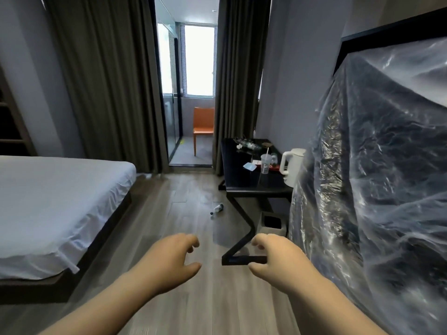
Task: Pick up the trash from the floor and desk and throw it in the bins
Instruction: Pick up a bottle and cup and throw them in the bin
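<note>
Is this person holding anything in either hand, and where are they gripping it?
Nothing is held. The left hand and the right hand hover empty over the floor, loosely curled; the bottle lies untouched ahead.

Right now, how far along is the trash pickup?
Nothing looks binned yet. The left hand and right hand are both empty. Still to go: the bottle on the floor, and the cup and wrapper on the desk, all bound for the bin.

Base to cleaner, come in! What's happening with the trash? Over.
Left hand, right hand both empty, fingers loosely curled. Bottle lies on floor beside desk leg, untouched. Cup with straw on desk. Bin under desk; bare floor ahead.
</note>
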A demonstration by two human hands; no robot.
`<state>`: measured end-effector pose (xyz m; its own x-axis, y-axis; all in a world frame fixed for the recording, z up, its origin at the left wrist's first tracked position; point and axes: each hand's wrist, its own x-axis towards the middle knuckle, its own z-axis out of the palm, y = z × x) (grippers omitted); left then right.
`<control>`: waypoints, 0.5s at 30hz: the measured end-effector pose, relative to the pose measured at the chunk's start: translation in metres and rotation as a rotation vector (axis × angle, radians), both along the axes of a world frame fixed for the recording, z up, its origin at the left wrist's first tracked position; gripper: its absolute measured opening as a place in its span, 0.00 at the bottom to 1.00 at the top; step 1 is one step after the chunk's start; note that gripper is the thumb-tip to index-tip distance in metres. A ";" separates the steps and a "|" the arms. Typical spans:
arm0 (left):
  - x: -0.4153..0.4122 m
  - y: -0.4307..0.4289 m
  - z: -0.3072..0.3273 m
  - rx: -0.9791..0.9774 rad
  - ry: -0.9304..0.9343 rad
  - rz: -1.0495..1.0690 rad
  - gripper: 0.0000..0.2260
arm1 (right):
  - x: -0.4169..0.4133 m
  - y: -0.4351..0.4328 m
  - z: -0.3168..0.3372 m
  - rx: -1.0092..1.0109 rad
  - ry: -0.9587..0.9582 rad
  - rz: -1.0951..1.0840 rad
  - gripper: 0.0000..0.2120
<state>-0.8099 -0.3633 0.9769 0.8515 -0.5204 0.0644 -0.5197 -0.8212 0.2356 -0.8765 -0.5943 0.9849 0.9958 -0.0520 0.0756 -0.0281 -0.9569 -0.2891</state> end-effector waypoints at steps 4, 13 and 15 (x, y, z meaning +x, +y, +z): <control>0.085 0.008 0.003 -0.042 -0.018 0.003 0.19 | 0.082 0.007 0.003 0.018 -0.017 -0.021 0.22; 0.258 0.024 0.008 -0.048 0.006 -0.025 0.19 | 0.247 0.024 0.009 0.053 -0.002 -0.070 0.24; 0.290 0.021 0.004 -0.056 0.033 -0.027 0.19 | 0.279 0.022 0.005 0.036 0.013 -0.072 0.24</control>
